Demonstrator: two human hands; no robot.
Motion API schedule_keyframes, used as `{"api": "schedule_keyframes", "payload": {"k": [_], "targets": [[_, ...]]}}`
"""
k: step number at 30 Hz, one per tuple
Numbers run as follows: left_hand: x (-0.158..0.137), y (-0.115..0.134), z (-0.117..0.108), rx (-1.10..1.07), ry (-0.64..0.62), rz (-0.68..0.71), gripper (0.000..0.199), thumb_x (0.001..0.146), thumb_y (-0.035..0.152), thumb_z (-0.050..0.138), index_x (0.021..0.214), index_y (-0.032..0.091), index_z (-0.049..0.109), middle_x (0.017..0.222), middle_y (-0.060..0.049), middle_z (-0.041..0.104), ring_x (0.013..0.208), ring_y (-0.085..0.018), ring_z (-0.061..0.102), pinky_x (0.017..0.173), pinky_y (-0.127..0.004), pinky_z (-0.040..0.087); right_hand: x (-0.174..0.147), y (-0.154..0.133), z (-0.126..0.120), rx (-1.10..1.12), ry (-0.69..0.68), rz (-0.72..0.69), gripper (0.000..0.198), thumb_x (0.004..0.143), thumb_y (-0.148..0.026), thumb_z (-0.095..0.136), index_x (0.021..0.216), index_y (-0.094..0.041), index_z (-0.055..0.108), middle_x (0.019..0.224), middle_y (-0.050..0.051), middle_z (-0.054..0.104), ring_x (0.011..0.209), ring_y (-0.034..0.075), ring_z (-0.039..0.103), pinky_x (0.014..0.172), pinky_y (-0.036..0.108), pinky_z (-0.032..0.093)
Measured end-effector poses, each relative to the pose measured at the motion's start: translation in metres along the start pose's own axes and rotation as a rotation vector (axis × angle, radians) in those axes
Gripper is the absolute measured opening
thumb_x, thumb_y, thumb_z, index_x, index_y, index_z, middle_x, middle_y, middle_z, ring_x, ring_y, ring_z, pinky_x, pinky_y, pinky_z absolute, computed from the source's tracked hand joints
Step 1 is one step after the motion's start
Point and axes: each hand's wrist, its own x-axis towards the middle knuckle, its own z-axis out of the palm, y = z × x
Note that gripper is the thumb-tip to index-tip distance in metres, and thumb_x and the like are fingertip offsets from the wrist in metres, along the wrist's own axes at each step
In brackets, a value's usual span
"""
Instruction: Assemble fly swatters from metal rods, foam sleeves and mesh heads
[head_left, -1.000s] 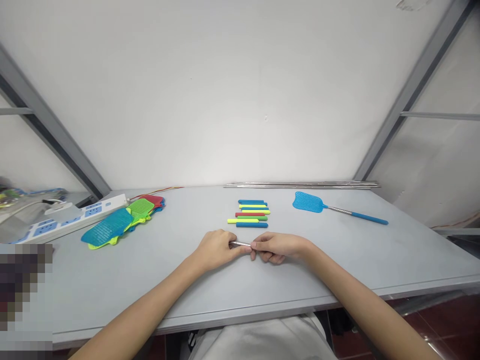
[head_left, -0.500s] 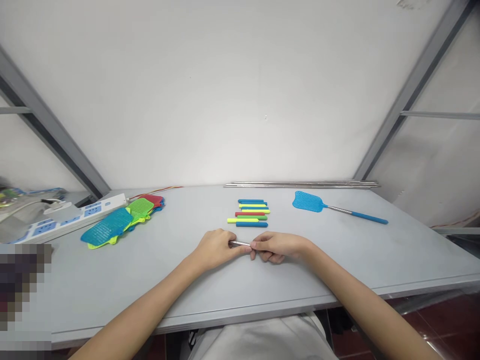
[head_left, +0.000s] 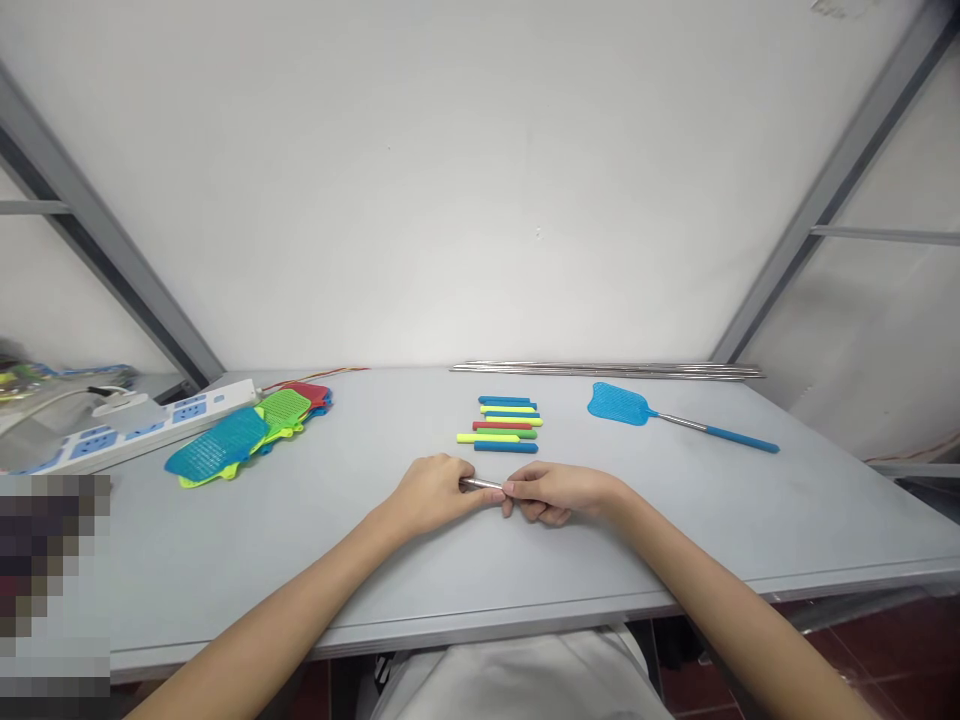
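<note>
A short silver metal rod lies between my two hands, low over the table. My left hand is closed on its left end, and the thumb reaches along it. The fingertips of my right hand pinch the right end, close to my left thumb. Both ends of the rod are hidden by fingers. Just beyond my hands lie several coloured handle sleeves in a stack of rows: blue, yellow, red and green. A blue fly swatter with a metal shaft and blue handle rests farther right.
Several flat swatter heads in blue, green, yellow and red overlap at the left. Behind them runs a white power strip with cables. Long thin metal rods lie along the wall. The grey table's front edge is close to me.
My hands keep the same hold on the rod and have barely moved. The whole view has shifted slightly.
</note>
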Motion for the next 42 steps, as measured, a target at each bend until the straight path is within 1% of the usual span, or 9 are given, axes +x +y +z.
{"api": "schedule_keyframes", "payload": {"k": [3,8,11,20,32,37,39,42], "targets": [[0.000,-0.001,0.000,0.007,-0.005,0.008,0.056,0.067,0.068,0.028,0.049,0.018,0.047,0.042,0.001,0.043,0.042,-0.011,0.038,0.045,-0.023,0.017,0.000,0.001,0.000,0.001,-0.001,-0.002,0.033,0.077,-0.045,0.041,0.082,-0.014,0.052,0.051,-0.007,0.022,0.037,0.002,0.016,0.032,0.015,0.012],[-0.001,0.000,0.004,0.054,0.020,0.033,0.055,0.072,0.062,0.025,0.053,0.018,0.050,0.051,-0.002,0.052,0.049,-0.013,0.044,0.047,-0.023,0.017,0.000,0.002,-0.002,0.002,-0.017,-0.004,0.035,0.076,-0.046,0.041,0.082,-0.014,0.052,0.051,-0.007,0.023,0.037,0.002,0.017,0.032,0.015,0.012],[-0.002,0.001,0.008,0.076,0.040,0.045,0.053,0.075,0.058,0.024,0.055,0.017,0.050,0.055,-0.002,0.055,0.052,-0.014,0.046,0.047,-0.023,0.017,-0.001,0.002,-0.003,0.000,-0.028,0.000,0.035,0.076,-0.046,0.041,0.081,-0.013,0.051,0.051,-0.007,0.024,0.037,0.002,0.017,0.032,0.016,0.012],[-0.003,0.001,0.014,0.079,0.063,0.042,0.049,0.077,0.055,0.026,0.054,0.017,0.048,0.051,0.000,0.053,0.050,-0.013,0.046,0.047,-0.023,0.016,-0.002,0.000,-0.003,-0.017,-0.039,0.003,0.034,0.077,-0.046,0.040,0.080,-0.014,0.051,0.053,-0.007,0.023,0.038,0.002,0.016,0.033,0.016,0.011],[-0.006,0.001,0.014,0.086,0.062,0.088,0.043,0.079,0.047,0.028,0.055,0.017,0.047,0.054,0.000,0.054,0.052,-0.012,0.046,0.047,-0.023,0.017,-0.004,-0.001,-0.005,-0.031,-0.072,0.012,0.034,0.077,-0.045,0.040,0.080,-0.014,0.051,0.051,-0.007,0.021,0.038,0.002,0.016,0.033,0.016,0.011],[-0.006,0.003,0.013,0.095,0.048,0.081,0.044,0.079,0.049,0.026,0.056,0.018,0.047,0.054,0.000,0.053,0.053,-0.013,0.047,0.047,-0.023,0.018,-0.004,-0.002,-0.004,-0.057,-0.068,-0.001,0.034,0.077,-0.047,0.039,0.079,-0.014,0.050,0.051,-0.007,0.024,0.037,0.002,0.017,0.033,0.016,0.012],[-0.008,0.004,0.012,0.089,0.038,0.074,0.042,0.080,0.049,0.026,0.060,0.019,0.048,0.055,0.000,0.054,0.054,-0.014,0.048,0.048,-0.023,0.019,-0.004,-0.003,-0.003,-0.069,-0.069,0.001,0.034,0.077,-0.046,0.039,0.079,-0.014,0.050,0.051,-0.007,0.026,0.037,0.002,0.018,0.033,0.016,0.013],[-0.009,0.007,0.010,0.037,0.034,0.070,0.028,0.080,0.045,0.030,0.079,0.023,0.048,0.059,0.003,0.056,0.057,-0.014,0.050,0.050,-0.022,0.023,-0.005,-0.005,-0.003,-0.069,-0.076,0.019,0.033,0.077,-0.046,0.040,0.078,-0.014,0.050,0.051,-0.007,0.026,0.037,0.002,0.018,0.033,0.016,0.013]]}}
